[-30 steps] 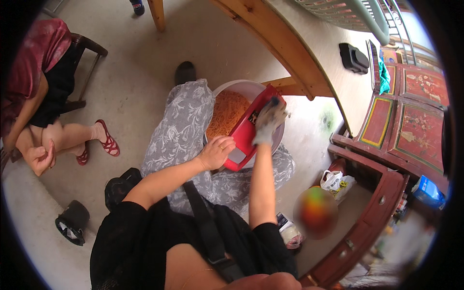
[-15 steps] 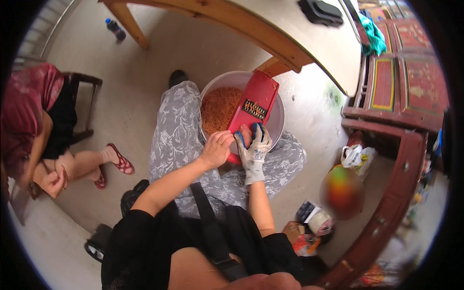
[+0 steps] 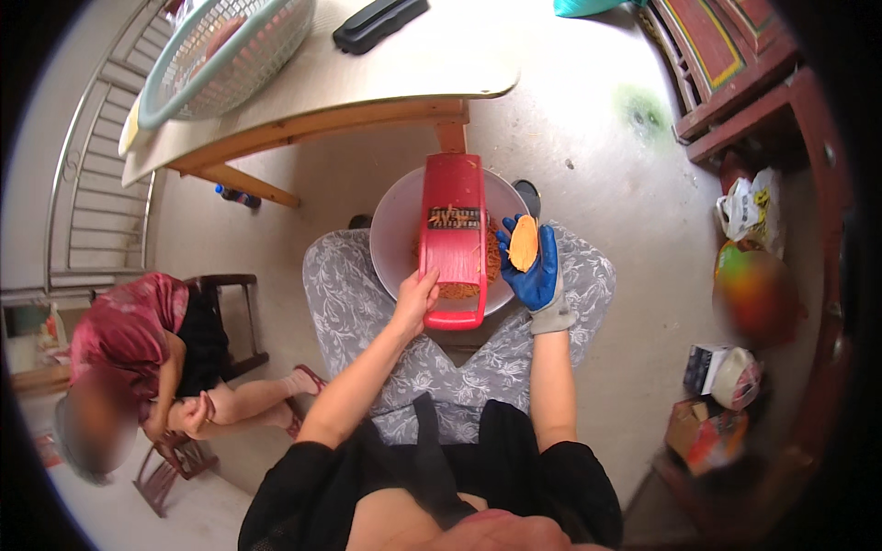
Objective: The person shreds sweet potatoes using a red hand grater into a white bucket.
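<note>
A red grater lies across a whitish tub between my knees, its dark blade holes flecked with orange bits. My left hand, bare, grips the grater's left edge near its lower end. Just right of the tub, my right hand wears a grey glove with a blue palm. It is turned palm up and holds a piece of sweet potato, the flat orange face showing, apart from the grater. Orange shreds lie in the tub, partly covered by the grater.
Ahead is a table with a pale green plastic basket and a black case. A person sits at left. Bags and boxes lie by red cabinets on the right. A bottle stands under the table.
My right hand has lifted the sweet potato off the grater and turned palm up, right of the tub. My left hand has moved to the grater's left edge. The view has shifted too.
</note>
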`<state>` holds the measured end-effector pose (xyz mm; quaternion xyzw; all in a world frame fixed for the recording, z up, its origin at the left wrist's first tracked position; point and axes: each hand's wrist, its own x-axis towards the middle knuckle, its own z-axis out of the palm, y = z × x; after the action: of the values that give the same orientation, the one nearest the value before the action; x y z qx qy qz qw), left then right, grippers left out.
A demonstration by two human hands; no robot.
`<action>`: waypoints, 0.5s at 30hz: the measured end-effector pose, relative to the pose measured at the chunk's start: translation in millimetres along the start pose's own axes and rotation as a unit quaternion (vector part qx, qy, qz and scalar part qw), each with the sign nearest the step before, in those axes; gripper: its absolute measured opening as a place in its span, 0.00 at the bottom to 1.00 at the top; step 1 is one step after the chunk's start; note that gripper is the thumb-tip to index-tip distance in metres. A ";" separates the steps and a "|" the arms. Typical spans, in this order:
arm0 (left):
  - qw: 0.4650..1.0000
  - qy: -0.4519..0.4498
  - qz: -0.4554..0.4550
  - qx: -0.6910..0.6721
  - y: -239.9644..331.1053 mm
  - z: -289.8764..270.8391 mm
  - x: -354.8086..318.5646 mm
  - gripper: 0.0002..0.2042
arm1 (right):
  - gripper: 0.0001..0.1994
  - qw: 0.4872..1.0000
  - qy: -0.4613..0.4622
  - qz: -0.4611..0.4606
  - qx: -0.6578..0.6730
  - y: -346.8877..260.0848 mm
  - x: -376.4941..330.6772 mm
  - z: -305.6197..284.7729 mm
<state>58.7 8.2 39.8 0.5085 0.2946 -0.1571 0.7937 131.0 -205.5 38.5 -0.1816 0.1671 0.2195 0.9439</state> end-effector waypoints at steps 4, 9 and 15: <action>0.996 0.012 -0.003 0.086 34.0 -7.0 -44.4 0.07 | 0.24 0.999 0.006 -0.040 -0.007 -2.3 -1.1 3.0; 0.952 0.046 0.061 0.295 47.7 -11.6 -74.9 0.09 | 0.26 0.997 0.005 -0.066 0.034 -4.6 5.6 4.2; 0.607 0.026 0.244 0.756 58.4 9.0 -49.5 0.14 | 0.26 0.994 -0.019 -0.074 0.084 -7.6 7.3 -4.7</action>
<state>55.1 23.0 115.4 0.9845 -0.0435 -0.1111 0.1283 139.7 -211.2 33.6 -0.1092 0.1532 0.1378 0.9724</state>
